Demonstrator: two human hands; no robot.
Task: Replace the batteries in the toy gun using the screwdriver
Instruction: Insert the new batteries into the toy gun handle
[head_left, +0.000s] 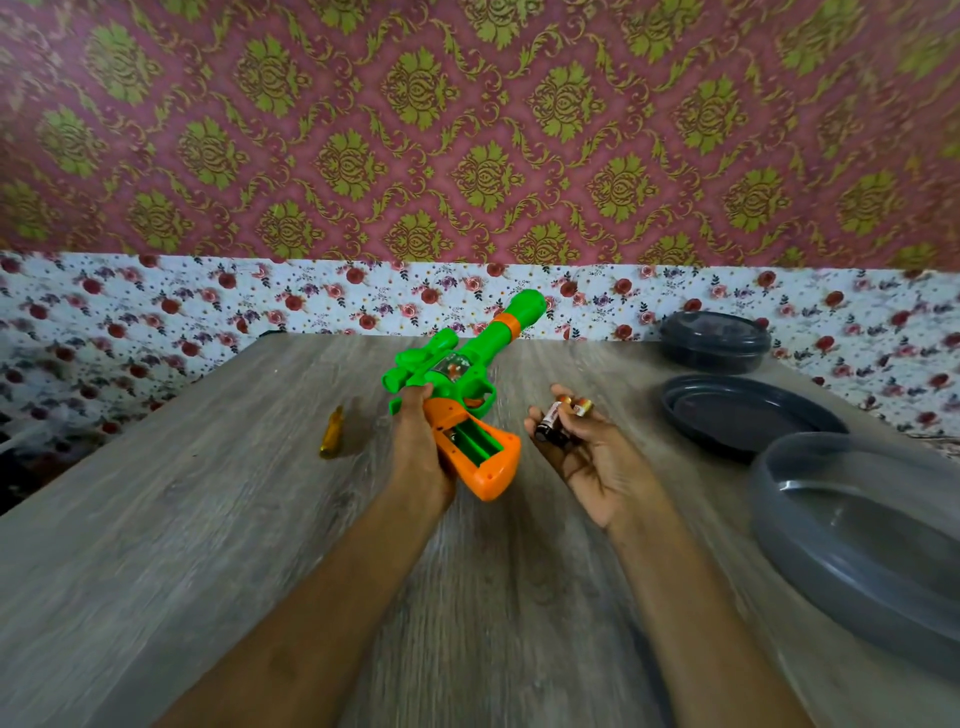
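A yellow-handled screwdriver (331, 434) lies on the grey wood-grain table (156, 519), left of the hands and touching neither; just to its right the left hand (418, 457) holds the toy gun (457, 384) above the table, fingers clamped around the orange grip, green barrel pointing away and to the right; the battery compartment (475, 441) in the grip lies open and faces up, its green inside showing; beside it the right hand (582, 452) is palm up, fingers loosely curled around a few batteries (558, 421), cupping them without closing tight; further right, three dark grey dishes sit along the table's edge: a lidded bowl (714, 340) at the back, a shallow plate (748, 415) in the middle, a large basin (857, 540) nearest.
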